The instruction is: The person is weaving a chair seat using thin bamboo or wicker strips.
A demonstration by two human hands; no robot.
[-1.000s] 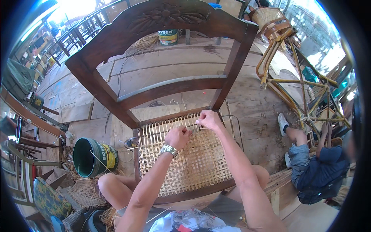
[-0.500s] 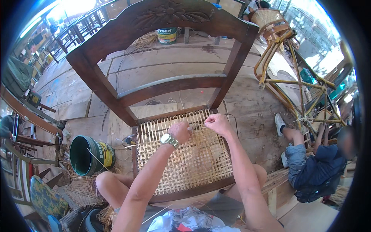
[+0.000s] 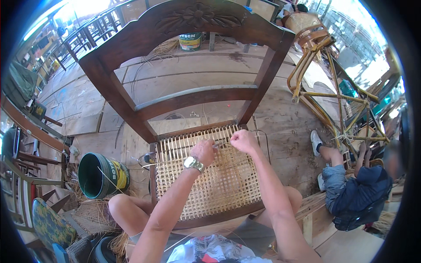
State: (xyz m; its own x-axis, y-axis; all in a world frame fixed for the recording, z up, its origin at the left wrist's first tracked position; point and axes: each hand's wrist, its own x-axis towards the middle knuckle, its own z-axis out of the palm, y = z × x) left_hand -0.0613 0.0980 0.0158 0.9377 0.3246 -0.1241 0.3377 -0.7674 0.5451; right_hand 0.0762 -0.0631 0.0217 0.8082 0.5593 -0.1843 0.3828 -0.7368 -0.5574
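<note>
A dark wooden chair (image 3: 186, 101) with a carved backrest stands in front of me, its seat covered by woven cane (image 3: 206, 193). Across the rear part of the seat the strands run mostly front to back; nearer me they form a tight grid. My left hand (image 3: 204, 151), with a metal watch on its wrist, is closed low over the rear left of the weave; whatever its fingers hold is hidden. Just right of it, my right hand (image 3: 244, 141) is pinched closed on a thin cane strand (image 3: 224, 144) that shows between the hands.
A green bucket (image 3: 93, 175) stands left of the chair, beside loose cane scraps. At right, a person (image 3: 359, 188) sits near a bamboo frame (image 3: 337, 94). Another bucket (image 3: 190, 41) stands behind the chair on the plank floor (image 3: 280, 118). Chair parts crowd the far left.
My right hand has shifted slightly left and down, closer to the left hand. The left hand stays nearly in place. The seated person at right has moved their hands a little.
</note>
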